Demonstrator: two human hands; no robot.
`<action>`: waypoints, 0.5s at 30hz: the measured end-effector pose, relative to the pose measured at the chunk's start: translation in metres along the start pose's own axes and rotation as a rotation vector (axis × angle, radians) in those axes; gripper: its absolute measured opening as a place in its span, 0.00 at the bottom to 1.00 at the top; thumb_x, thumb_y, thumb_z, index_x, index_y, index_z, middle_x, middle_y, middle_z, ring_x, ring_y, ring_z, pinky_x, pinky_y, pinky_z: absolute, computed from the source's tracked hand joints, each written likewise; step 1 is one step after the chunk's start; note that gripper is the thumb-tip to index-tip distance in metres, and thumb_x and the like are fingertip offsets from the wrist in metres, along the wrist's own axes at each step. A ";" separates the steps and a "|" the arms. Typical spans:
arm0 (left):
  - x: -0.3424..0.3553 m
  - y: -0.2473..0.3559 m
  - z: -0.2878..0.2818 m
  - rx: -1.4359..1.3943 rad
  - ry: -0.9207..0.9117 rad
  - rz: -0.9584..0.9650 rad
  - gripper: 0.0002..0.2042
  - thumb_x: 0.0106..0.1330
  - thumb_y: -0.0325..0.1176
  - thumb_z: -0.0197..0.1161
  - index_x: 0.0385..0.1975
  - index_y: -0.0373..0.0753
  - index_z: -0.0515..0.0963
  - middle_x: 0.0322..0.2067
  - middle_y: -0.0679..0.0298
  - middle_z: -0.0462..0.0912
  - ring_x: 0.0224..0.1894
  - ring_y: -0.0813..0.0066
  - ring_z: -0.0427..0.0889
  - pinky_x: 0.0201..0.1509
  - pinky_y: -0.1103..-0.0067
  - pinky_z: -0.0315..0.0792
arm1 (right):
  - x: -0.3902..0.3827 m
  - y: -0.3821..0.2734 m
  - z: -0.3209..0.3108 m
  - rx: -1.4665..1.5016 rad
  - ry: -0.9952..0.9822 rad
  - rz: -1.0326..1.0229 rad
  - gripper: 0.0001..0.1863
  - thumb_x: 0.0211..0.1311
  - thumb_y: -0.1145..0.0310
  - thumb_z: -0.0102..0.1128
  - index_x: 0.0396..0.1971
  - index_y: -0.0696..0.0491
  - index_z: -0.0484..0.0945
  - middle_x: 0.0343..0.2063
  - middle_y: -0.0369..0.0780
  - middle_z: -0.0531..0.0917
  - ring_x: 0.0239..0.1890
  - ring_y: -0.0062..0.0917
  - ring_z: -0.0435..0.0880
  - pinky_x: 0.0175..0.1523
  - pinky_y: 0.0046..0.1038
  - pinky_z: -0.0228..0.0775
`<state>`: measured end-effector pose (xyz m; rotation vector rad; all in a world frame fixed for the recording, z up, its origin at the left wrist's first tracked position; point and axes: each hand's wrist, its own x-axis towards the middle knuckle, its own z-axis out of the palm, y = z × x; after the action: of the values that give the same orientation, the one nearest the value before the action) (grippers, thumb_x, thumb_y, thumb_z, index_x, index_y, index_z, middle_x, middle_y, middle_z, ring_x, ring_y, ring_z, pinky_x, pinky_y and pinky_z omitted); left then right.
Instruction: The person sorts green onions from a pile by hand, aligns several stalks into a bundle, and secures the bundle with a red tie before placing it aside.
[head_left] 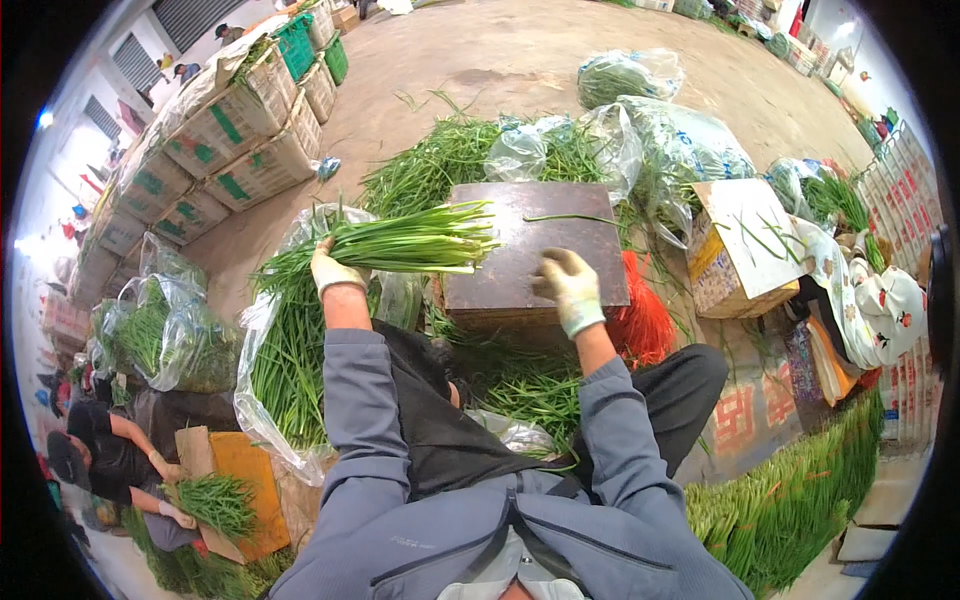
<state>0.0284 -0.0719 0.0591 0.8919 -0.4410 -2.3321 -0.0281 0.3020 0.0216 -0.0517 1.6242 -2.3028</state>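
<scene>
Bundle of green chives [400, 243] is lying across the left edge of the dark board [540, 250], left hand [333, 270] gripping its stalks tight; right hand [570, 290] is hovering half-curled, holding nothing, over the board's near edge.

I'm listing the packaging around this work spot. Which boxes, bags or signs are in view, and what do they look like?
Stacked cartons: far left, tan with green markings.
Open carton: right of the dark board, white flap, patterned side.
Clear plastic bags: beyond the board, holding greens.
Green crates: top left.
</scene>
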 end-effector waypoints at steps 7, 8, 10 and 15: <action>-0.012 -0.017 0.012 -0.037 -0.008 -0.010 0.15 0.64 0.38 0.50 0.45 0.39 0.77 0.47 0.53 0.82 0.46 0.50 0.81 0.53 0.50 0.74 | 0.004 -0.001 0.052 0.001 -0.164 -0.096 0.13 0.63 0.77 0.60 0.47 0.63 0.78 0.34 0.43 0.85 0.31 0.23 0.85 0.37 0.27 0.82; -0.012 -0.013 0.010 -0.058 -0.006 -0.015 0.15 0.64 0.39 0.50 0.45 0.40 0.77 0.47 0.53 0.82 0.47 0.50 0.81 0.53 0.50 0.74 | 0.007 -0.001 0.051 0.031 -0.108 -0.145 0.09 0.63 0.77 0.60 0.42 0.62 0.80 0.32 0.41 0.85 0.29 0.23 0.85 0.36 0.27 0.82; -0.011 -0.003 0.007 -0.049 0.013 0.023 0.16 0.64 0.40 0.49 0.46 0.40 0.77 0.49 0.53 0.81 0.49 0.49 0.80 0.54 0.48 0.72 | 0.012 -0.005 0.039 0.150 0.146 -0.189 0.08 0.64 0.77 0.60 0.42 0.61 0.80 0.31 0.39 0.85 0.27 0.24 0.85 0.35 0.27 0.81; -0.018 -0.003 0.005 0.008 -0.028 -0.008 0.17 0.64 0.41 0.49 0.45 0.40 0.78 0.49 0.54 0.81 0.50 0.49 0.79 0.55 0.47 0.71 | 0.002 -0.003 0.053 0.040 -0.248 0.165 0.19 0.63 0.64 0.65 0.51 0.57 0.76 0.41 0.39 0.82 0.37 0.22 0.82 0.40 0.25 0.77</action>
<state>0.0347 -0.0580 0.0703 0.8671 -0.4597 -2.3541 -0.0196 0.2539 0.0424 -0.1794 1.4040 -2.1101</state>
